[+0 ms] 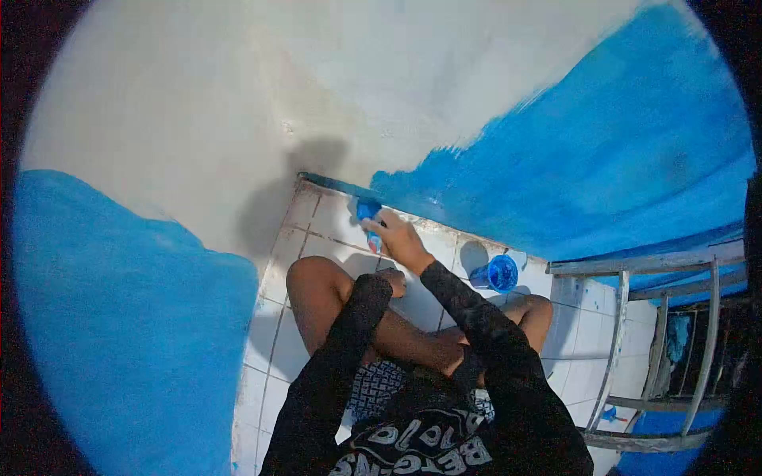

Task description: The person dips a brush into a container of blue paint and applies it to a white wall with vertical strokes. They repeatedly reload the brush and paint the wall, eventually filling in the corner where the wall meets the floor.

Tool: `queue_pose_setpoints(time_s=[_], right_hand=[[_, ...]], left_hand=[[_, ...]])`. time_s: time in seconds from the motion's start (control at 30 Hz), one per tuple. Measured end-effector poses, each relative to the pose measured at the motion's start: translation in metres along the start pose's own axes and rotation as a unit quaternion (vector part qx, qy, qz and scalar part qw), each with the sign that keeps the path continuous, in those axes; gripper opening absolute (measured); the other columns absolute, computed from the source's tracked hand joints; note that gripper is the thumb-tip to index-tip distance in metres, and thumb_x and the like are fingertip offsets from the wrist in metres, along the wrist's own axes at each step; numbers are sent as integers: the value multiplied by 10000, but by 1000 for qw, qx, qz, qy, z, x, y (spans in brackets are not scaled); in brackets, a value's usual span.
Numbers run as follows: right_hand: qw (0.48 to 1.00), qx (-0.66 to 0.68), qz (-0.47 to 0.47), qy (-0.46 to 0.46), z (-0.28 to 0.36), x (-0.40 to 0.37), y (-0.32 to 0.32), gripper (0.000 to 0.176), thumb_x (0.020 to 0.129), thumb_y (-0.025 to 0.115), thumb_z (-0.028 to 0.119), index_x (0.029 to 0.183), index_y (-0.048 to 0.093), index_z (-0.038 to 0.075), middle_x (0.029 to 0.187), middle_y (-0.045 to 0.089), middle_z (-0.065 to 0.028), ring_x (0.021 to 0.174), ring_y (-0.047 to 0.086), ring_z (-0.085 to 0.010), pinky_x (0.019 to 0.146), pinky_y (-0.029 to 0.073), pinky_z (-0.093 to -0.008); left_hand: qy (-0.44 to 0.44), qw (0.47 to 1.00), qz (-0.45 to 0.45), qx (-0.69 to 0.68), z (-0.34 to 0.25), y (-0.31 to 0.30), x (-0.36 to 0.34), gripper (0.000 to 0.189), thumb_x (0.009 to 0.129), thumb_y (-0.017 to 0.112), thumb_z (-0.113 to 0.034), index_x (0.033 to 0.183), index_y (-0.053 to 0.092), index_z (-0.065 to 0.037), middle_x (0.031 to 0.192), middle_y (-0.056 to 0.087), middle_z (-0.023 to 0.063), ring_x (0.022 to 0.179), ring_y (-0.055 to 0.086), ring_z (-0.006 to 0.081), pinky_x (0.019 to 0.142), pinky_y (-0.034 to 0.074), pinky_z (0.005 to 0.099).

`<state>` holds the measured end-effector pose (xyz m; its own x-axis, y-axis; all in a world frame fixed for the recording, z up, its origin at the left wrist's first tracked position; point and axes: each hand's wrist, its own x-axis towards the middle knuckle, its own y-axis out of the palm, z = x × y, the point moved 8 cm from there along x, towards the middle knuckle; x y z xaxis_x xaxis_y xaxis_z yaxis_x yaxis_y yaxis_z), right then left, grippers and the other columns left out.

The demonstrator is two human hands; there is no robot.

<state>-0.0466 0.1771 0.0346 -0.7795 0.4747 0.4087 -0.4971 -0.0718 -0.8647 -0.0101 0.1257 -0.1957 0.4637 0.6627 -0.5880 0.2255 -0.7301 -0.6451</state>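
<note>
My right hand (403,242) is closed around a paintbrush (367,209) whose bristles are loaded with blue paint. The brush head is near the foot of the wall, close to the dark blue strip (337,185) along the floor edge. Part of the handle, white and red, shows below my fingers. My left hand (393,280) is curled in beside my knee, low over the tiles, with nothing visible in it. To the right of my right hand, a blue paint container (501,273) sits on the floor.
Blue paint covers parts of the left wall (135,317) and the right wall (619,135); the corner between is pale. White floor tiles (333,218) lie around my crossed legs. A wooden ladder (619,341) lies on the right, with a small blue-and-red item (609,414) among its bars.
</note>
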Motion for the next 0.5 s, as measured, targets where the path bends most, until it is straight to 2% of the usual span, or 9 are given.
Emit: queue_pose_setpoints(time_s=[0.03, 0.1, 0.17, 0.23, 0.3, 0.33, 0.37, 0.43, 0.5], right_hand=[[999, 21, -22, 13, -9, 6, -3, 539, 739, 678, 37, 1259, 590, 145, 1040, 551, -137, 950, 590, -349, 733, 518, -444], [999, -17, 3, 48, -18, 20, -22, 501, 779, 649, 63, 1258, 569, 186, 1068, 551, -130, 972, 594, -338, 701, 546, -413], [995, -20, -89, 44, -11, 29, -59, 482, 771, 657, 68, 1238, 580, 156, 1036, 557, -120, 963, 594, -338, 690, 546, -414], [996, -11, -86, 30, 4, 26, -70, 472, 773, 650, 63, 1236, 582, 132, 1019, 563, -114, 974, 597, -331, 685, 550, -403], [991, 5, -130, 16, 20, 17, -78, 594, 717, 665, 58, 1295, 583, 167, 1029, 575, -132, 894, 602, -328, 704, 522, -414], [995, 7, -95, 18, 25, 17, -73, 549, 730, 644, 51, 1263, 589, 166, 1044, 569, -136, 889, 605, -334, 675, 523, -409], [995, 5, -96, 17, 24, 19, -70, 549, 730, 644, 51, 1263, 589, 166, 1044, 569, -136, 889, 605, -334, 675, 523, -409], [1000, -10, -15, -18, 20, 23, -43, 498, 729, 650, 49, 1213, 609, 158, 1042, 557, -133, 895, 603, -331, 667, 520, -412], [1000, -11, 9, -10, -3, 25, -21, 476, 723, 668, 59, 1186, 614, 157, 1036, 543, -131, 892, 597, -332, 673, 516, -423]], left_hand=[[12, 1000, 1, 5, -1, -1, -3, 351, 798, 605, -263, 1008, 734, -14, 1092, 695, 227, 1018, 685, 352, 905, 535, 448], [30, 1000, 2, 8, -5, -6, -12, 347, 796, 605, -259, 1002, 735, -12, 1088, 696, 226, 1016, 686, 351, 903, 536, 447], [26, 1000, 8, 9, -12, -15, -23, 341, 797, 605, -252, 994, 733, -5, 1086, 695, 227, 1008, 686, 352, 898, 536, 449], [23, 1000, 12, 4, -15, -15, -22, 336, 797, 605, -245, 985, 732, 2, 1085, 694, 227, 1001, 686, 354, 894, 536, 451], [-8, 998, -54, -39, -2, -7, -4, 345, 812, 594, -242, 1010, 723, 8, 1084, 694, 229, 1001, 681, 368, 897, 535, 456], [-7, 998, -55, -41, -4, -8, -2, 345, 812, 594, -242, 1010, 723, 8, 1084, 694, 229, 1001, 681, 368, 897, 535, 456], [-30, 999, -13, -44, -4, -3, 2, 352, 823, 587, -252, 1020, 723, 6, 1086, 695, 227, 1009, 679, 373, 901, 534, 458], [-53, 997, 26, -41, -6, -6, -10, 359, 834, 579, -262, 1030, 722, 3, 1088, 696, 224, 1017, 676, 377, 906, 533, 460], [4, 995, -99, -15, -23, -40, -51, 368, 831, 592, -282, 1022, 726, 1, 1088, 698, 222, 1025, 674, 381, 903, 538, 453]])
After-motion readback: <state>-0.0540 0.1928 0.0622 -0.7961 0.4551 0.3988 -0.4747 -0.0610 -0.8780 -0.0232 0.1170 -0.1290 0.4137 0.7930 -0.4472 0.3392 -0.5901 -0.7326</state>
